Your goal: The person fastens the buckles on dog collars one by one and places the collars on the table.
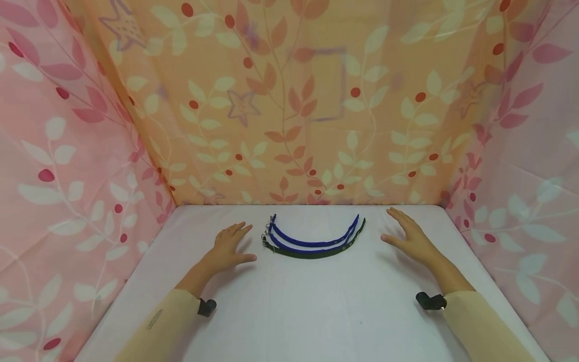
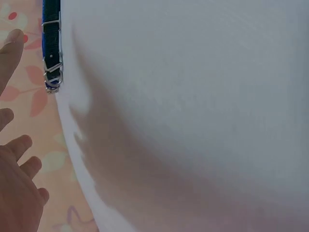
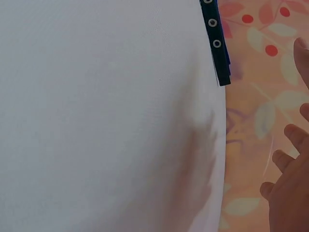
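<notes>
Three pet collars lie nested in curves on the white table. Nearest me is a dark green collar [image 1: 312, 255]; behind it are a front blue collar [image 1: 289, 248] and a rear blue collar [image 1: 304, 244]. Their metal buckles and rings are at the left ends, and eyelets run along the right ends. My left hand [image 1: 227, 250] hovers left of the buckles, fingers spread and holding nothing. To the right of the eyelet ends, my right hand [image 1: 410, 241] is held with thumb and fingers apart, also holding nothing. The wrist views show the green collar's buckle end [image 2: 52, 48] and eyelet end [image 3: 217, 48].
A white cloth covers the table [image 1: 289, 311]. Behind stands an orange leaf-patterned curtain [image 1: 289, 125], with a pink curtain on the left [image 1: 81, 191] and another on the right [image 1: 529, 191]. Black wrist mounts [image 1: 207, 307] sit at both beige sleeves [image 1: 163, 322].
</notes>
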The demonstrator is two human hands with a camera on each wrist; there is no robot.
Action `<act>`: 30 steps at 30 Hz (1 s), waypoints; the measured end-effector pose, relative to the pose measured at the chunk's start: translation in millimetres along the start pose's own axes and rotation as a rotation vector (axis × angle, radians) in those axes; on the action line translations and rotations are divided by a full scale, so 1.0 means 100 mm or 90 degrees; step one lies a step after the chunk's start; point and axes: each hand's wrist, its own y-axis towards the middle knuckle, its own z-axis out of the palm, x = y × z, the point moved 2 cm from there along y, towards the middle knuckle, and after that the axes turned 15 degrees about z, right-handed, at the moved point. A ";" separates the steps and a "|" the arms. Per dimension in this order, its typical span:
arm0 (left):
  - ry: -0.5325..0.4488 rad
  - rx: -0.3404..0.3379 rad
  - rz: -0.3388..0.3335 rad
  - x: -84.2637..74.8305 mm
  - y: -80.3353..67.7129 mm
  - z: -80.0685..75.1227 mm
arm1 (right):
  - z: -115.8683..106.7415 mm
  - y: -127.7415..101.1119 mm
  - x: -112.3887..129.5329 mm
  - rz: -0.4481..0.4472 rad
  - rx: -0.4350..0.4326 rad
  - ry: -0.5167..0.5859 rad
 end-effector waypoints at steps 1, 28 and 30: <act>-0.007 0.001 0.002 0.01 0.02 0.01 | 0.01 0.02 0.00 0.001 0.003 0.009; -0.149 -0.007 -0.067 0.08 0.39 0.31 | 0.45 0.60 0.05 0.032 0.120 0.012; -0.151 -0.010 -0.068 0.07 0.39 0.32 | 0.48 0.61 0.03 0.044 0.130 0.004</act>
